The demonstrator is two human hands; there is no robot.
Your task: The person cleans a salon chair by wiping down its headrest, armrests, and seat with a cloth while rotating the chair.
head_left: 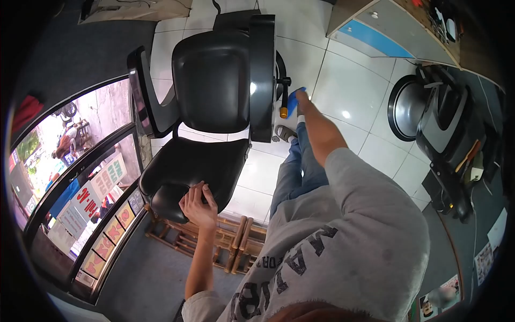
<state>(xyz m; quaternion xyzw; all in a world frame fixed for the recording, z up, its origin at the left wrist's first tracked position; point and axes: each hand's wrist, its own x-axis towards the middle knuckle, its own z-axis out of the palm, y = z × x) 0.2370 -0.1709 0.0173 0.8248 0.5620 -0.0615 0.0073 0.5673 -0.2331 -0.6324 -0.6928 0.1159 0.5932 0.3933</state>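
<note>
A black padded barber chair (212,80) stands left of centre, its headrest toward the bottom of the view. My left hand (198,206) rests at the edge of the headrest (166,201), with loosely bent fingers and the thumb apart; nothing shows in it. Beyond the chair's right armrest (263,80), my right hand (302,102) is low over the tiled floor, closed on a blue cloth (292,103). The cloth hangs beside the chair's lever with its yellow tip (284,112). The fingers of this hand are partly hidden.
Bamboo furniture (236,244) lies below the chair. A window with signs (86,204) is at the left. A cabinet (375,27) stands at the upper right, and another black chair with a round base (405,107) is at the right. My sandalled foot (286,132) is near the lever.
</note>
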